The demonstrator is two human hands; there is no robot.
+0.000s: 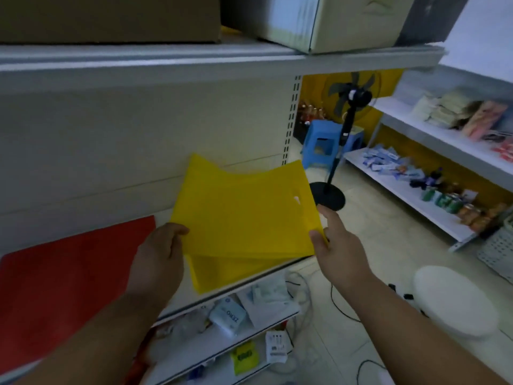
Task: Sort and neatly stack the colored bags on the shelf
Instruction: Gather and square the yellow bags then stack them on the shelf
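- Forearms come in from the bottom edge, closest to cam; both reach up to the yellow bags [241, 218].
- Shelf [83, 134]: pale metal w/ pale back panel, slotted upright at its rt end; front lip runs diagonally under the bags, open aisle floor to the rt.
- Red bags [63, 279]: flat pile on the shelf's lt part, smooth, rounded corner, just beside the yellow ones, left forearm partly over it.
- Yellow bags: thin, flat, glossy, several sheets fanned & not squared up; small die-cut handle hole near the rt edge; top sheets lifted & tilted, lowest sheet lying on the shelf, its corner at the front lip.
- Left hand [158, 259]: grasping the yellow bags' lt edge, fingers curled over it.
- Right hand [337, 243]: pinching the rt edge of the yellow bags, thumb on top.
- Cardboard boxes [111, 18] sit on the top shelf; contents not visible.
- Lower shelf [249, 334]: holds small white packets & one yellow packet, loosely scattered.
- Floor rt: black standing fan [347, 129], blue stool [322, 143], white round lid-like thing [455, 301], white basket [497, 245] at the frame edge, contents unseen.
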